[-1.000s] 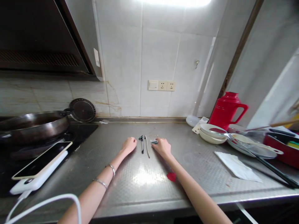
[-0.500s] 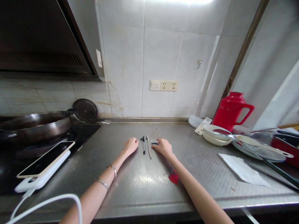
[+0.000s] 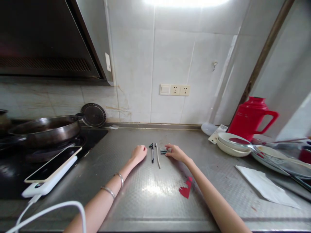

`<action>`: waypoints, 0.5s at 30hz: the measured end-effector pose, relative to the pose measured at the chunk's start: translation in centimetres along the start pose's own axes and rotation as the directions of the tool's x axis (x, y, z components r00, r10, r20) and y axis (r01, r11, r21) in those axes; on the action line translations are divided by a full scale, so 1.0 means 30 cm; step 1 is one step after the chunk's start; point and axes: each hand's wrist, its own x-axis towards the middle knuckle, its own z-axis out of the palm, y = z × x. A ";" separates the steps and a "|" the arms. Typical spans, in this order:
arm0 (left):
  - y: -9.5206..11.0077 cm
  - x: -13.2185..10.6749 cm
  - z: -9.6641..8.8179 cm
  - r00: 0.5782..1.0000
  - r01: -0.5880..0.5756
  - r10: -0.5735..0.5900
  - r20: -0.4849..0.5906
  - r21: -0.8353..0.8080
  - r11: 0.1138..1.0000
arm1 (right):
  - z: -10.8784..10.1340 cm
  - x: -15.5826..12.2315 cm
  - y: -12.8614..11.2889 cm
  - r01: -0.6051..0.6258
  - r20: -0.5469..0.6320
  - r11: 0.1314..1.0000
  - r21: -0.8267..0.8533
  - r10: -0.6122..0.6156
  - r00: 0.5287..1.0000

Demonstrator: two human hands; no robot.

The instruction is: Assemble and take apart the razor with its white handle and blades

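My left hand [image 3: 139, 153] rests on the metal counter, fingers curled into a fist, with nothing showing in it. Just right of it lies a slim tool with a black head and silver handle [image 3: 152, 153], perhaps a peeler or razor. Beside that is a thin, slightly curved pale grey stick [image 3: 158, 156]. A small dark-green, glassy-looking flat piece [image 3: 163, 151] lies at the fingertips of my right hand [image 3: 175, 152]. Thumb and forefinger are parted around its right end; whether they touch it is unclear. Nearer me lies a jagged-edged red scrap [image 3: 186, 187].
On the left, a pan [image 3: 46, 131] stands on the stove, near a phone [image 3: 53, 164] on a white cabled device. To the right are stacked bowls [image 3: 233, 149], a red thermos jug [image 3: 250, 118] and a white napkin [image 3: 266, 187]. A tiled wall closes the back.
My right hand's fingers have spread and drawn slightly right, off the small green piece. The red scrap shows more fully from beside my forearm. The whole view has shifted slightly; my left fist stays put.
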 end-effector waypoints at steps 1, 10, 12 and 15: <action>0.000 -0.001 0.002 1.000 0.001 -0.001 -0.003 0.002 1.000 | 0.000 0.002 -0.001 0.005 0.002 1.000 -0.004 -0.005 1.000; 0.005 -0.010 -0.001 1.000 0.002 -0.001 -0.018 0.020 1.000 | 0.004 0.008 -0.005 0.026 -0.004 1.000 0.002 -0.026 1.000; 0.006 -0.011 0.000 1.000 0.007 -0.007 -0.013 0.022 1.000 | 0.004 0.009 -0.003 0.035 -0.006 0.999 0.026 -0.035 0.999; 0.001 -0.005 0.007 1.000 0.015 -0.015 -0.015 0.013 1.000 | -0.007 0.013 0.011 0.005 -0.041 0.999 0.052 -0.003 0.999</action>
